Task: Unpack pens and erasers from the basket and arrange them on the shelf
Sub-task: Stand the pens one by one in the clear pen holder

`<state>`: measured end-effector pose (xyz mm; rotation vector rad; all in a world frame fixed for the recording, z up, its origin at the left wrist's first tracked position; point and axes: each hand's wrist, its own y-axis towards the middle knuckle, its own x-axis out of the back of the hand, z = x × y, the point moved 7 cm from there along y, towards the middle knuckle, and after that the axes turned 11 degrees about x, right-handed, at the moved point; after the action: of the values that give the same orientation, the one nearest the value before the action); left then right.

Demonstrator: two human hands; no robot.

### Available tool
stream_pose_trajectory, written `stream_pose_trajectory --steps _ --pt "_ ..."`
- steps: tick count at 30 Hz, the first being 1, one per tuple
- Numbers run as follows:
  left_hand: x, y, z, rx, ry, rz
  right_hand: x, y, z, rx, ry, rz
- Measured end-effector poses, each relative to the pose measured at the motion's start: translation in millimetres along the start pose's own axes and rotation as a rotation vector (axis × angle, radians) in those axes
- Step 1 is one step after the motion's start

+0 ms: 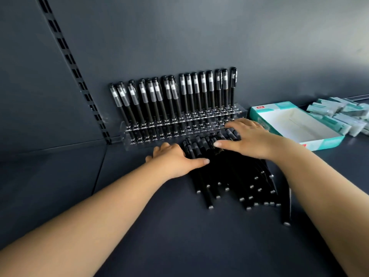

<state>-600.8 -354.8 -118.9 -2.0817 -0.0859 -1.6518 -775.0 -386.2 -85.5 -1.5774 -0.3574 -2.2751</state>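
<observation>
Cap ends of the loose pens [229,176] mostly buried under both hands. Teal packets [337,114] at the shelf's right edge cut off by the frame, print too blurry, probably erasers.

Eighteen upright pens [171,98], one clear holder [179,126], one open box [295,124], two hands [173,158]

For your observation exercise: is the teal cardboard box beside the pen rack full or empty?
Empty: the teal box lies open, showing only its bare white inside.
</observation>
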Motion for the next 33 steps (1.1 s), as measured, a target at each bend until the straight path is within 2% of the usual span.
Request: stream_pose_trajectory --steps 5,11,15,18,20,22,24,26,28,29,33 --pt "3.6 7.8 9.9 0.004 -0.153 0.127 -16.7 3.1 4.6 0.002 -0.013 0.111" --pt "15.1 1.9 10.1 -0.005 -0.120 0.047 -18.2 1.3 8.9 0.003 0.026 0.117" --pt "18.6 4.0 17.4 0.006 -0.235 0.076 -18.0 0.8 7.7 0.000 0.042 0.122" --pt "22.1 4.4 27.2 -0.011 -0.409 0.087 -18.6 2.1 5.9 0.006 0.036 0.115" --pt "25.6 4.1 36.6 0.006 -0.642 0.104 -18.6 4.4 4.2 0.007 0.025 0.095" --pt "31.8 -4.2 40.7 -0.032 -0.930 0.143 -8.3 7.5 10.1 0.080 0.009 -0.038" --pt "38.0 -16.2 40.0 -0.132 -1.174 0.156 16.8 5.2 24.1 0.179 0.138 -0.321" --pt "42.8 -32.4 41.7 -0.236 -1.355 0.111 33.4 -3.3 42.3 0.216 0.480 -0.501" --pt "43.9 -44.6 45.1 -0.349 -1.421 0.028 34.2 -9.4 67.0 0.260 0.837 -0.509" --pt "43.6 -49.5 46.7 -0.404 -1.415 -0.016 33.2 -11.8 82.2 0.306 0.929 -0.478" --pt "38.2 -61.8 52.3 -0.538 -1.377 -0.095 29.0 -20.8 129.7 0.478 1.071 -0.397"
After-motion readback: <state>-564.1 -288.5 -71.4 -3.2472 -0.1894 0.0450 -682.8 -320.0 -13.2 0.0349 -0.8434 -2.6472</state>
